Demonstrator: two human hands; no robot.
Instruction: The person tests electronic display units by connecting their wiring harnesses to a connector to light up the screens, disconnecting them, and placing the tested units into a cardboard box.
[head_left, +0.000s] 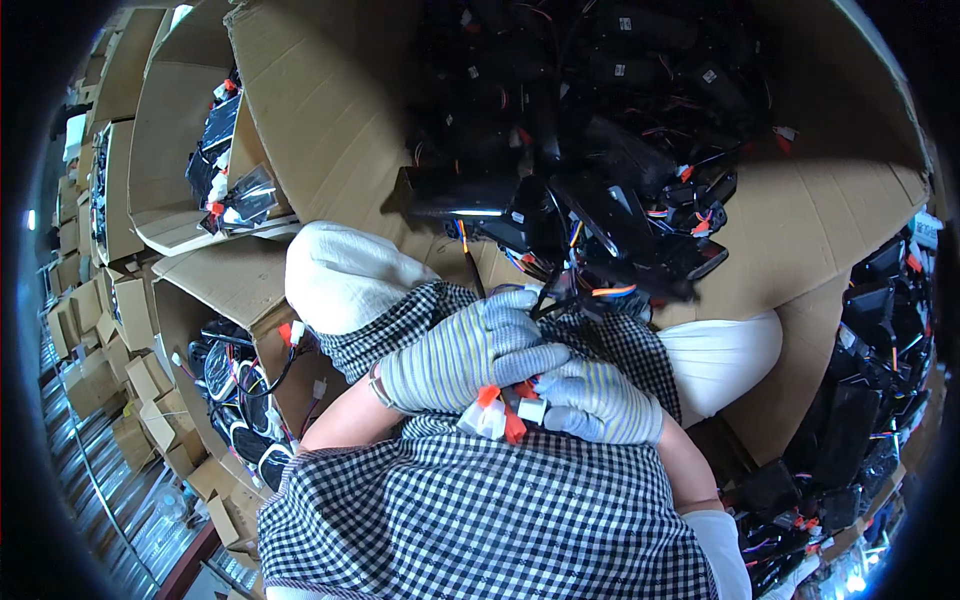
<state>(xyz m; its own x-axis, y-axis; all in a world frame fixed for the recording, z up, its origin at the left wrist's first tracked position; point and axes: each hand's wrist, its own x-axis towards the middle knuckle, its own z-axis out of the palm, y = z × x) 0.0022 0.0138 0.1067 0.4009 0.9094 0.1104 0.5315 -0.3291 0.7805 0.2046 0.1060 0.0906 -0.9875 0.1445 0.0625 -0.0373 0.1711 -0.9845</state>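
Observation:
My left hand (pixel 465 352), in a striped grey knitted glove, is closed over a bunch of wire leads in front of my lap. From under it stick out white plug connectors with red tabs (pixel 488 416). My right hand (pixel 603 402), gloved alike, meets it from the right, its fingers bent around the same bunch next to a white connector (pixel 531 409). A black cable (pixel 472 262) runs up from my left hand toward the box. Just beyond my hands lie black plastic devices (pixel 605 215) with coloured wires. My palms hide most of what I hold.
A large open cardboard box (pixel 325 110) full of black devices stands in front of me. Further boxes with wired parts flank me, with black-and-white coiled cables (pixel 250 410) at left and black units (pixel 850 400) at right. A checked apron (pixel 480 510) covers my lap.

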